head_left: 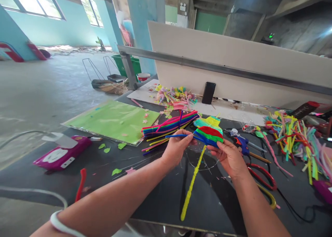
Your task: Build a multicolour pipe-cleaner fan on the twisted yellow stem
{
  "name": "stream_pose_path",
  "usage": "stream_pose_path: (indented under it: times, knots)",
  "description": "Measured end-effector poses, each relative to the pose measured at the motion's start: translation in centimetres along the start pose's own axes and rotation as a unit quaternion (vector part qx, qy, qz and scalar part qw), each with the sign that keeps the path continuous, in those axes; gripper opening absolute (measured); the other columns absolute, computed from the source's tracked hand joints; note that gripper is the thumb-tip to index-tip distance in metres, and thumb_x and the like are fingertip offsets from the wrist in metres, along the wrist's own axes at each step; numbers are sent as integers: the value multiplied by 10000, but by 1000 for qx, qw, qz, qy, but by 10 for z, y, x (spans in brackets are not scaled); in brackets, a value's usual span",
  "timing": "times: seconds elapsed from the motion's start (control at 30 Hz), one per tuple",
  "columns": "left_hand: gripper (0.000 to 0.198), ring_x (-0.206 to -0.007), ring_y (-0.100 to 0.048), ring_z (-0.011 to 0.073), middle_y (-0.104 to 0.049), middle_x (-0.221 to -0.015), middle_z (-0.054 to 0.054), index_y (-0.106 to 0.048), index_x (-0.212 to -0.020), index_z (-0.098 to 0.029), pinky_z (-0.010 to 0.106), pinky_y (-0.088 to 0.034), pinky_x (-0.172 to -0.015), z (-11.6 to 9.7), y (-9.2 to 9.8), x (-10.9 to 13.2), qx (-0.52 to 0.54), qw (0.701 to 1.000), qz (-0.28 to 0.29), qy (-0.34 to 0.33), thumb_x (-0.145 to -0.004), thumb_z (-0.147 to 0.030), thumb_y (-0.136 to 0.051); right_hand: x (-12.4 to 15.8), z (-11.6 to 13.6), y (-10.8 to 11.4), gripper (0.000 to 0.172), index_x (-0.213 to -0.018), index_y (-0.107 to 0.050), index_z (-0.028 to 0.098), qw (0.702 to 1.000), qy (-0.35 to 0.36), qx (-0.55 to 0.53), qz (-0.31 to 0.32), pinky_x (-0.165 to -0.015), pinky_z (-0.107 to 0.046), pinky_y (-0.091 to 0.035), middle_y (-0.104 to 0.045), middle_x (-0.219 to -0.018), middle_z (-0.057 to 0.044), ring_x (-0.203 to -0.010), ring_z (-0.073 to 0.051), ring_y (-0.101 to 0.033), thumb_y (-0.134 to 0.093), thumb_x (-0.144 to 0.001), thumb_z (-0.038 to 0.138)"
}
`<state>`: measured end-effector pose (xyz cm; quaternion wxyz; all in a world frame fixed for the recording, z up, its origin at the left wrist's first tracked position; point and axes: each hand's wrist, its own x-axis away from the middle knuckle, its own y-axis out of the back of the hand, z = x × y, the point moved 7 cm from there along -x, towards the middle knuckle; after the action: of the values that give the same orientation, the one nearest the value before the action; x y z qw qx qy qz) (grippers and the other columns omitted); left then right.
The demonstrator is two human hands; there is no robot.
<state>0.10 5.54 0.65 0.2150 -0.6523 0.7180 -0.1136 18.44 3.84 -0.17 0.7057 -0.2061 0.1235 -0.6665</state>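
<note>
Above the dark table I hold a striped pipe-cleaner shape [209,133] with red, green and blue bands. A yellow wrapped stem [193,185] slants down from it. My right hand [229,155] grips the shape's right end between thumb and fingers. With my left hand [178,145] I pinch a blue pipe cleaner [176,136], which runs along the shape's lower left edge and sticks out to the left. Just behind, a yellow and turquoise fuzzy piece [210,122] shows; whether it is joined to the shape I cannot tell.
A bundle of coloured pipe cleaners [168,125] lies behind my left hand, beside a green sheet pack [111,121]. Scissors [263,176], a blue glue gun [241,145] and a loose pipe-cleaner pile [293,136] are at right. A phone [209,93] leans at the back; a purple pack [62,154] lies left.
</note>
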Motion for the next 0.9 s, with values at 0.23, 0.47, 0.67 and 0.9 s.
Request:
stream_pose_path:
  times: [0.23,0.47,0.67,0.9]
  knots:
    - [239,-514,-585,117,-598,-667,-14,-514,-812,-159,285,-502,-550,-6,3,-4,39,999,3,24,-730,-306,-683,2,-3,-1,191,-884,-705,187,1000,-19,16,6,-538,-189,-555,-725,-808,-23,-709,-178,-707,-736,-698,220]
    - [209,-520,-560,86,-598,-674,9,-538,-794,-128,228,-498,-519,8,4,-7,112,989,5,95,-733,-264,-685,2,-2,-4,201,-912,-708,188,999,-5,38,27,-510,-183,-542,-723,-868,-41,-718,-184,-704,-720,-717,236]
    - [79,-466,-500,32,-550,-627,-7,-554,-798,-110,141,-457,-451,16,-2,0,218,953,0,208,-766,-130,-623,3,-3,-7,204,-932,-705,196,997,9,48,53,-502,-185,-537,-721,-860,-40,-719,-182,-702,-707,-733,238]
    - [140,-488,-533,44,-553,-675,7,-529,-842,-117,163,-499,-489,20,-6,5,176,951,9,253,-817,-242,-588,2,4,-1,203,-906,-707,191,999,36,30,13,-484,-185,-539,-725,-833,-39,-715,-190,-706,-726,-708,233]
